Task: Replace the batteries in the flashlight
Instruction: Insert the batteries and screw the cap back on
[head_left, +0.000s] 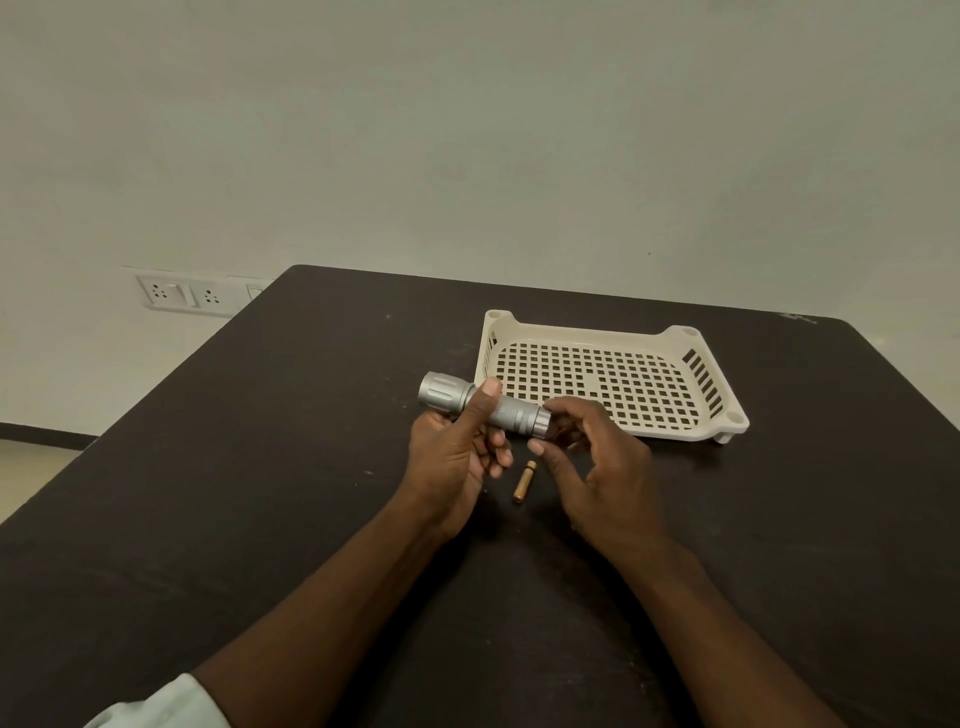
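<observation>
A silver flashlight (511, 411) is held level above the dark table (260, 467), its wide head pointing left. My left hand (457, 457) grips its body, thumb over the top. My right hand (592, 457) is at the tail end, with fingertips and thumb pinched around the tail cap. Whether the cap is on or off the body I cannot tell. A single gold-coloured battery (523, 481) lies on the table between my hands, just below the flashlight.
A cream perforated plastic tray (724, 410) stands on the table behind and to the right of the hands, with nothing in it. Wall sockets (187, 296) are at the back left. The table's left edge runs diagonally.
</observation>
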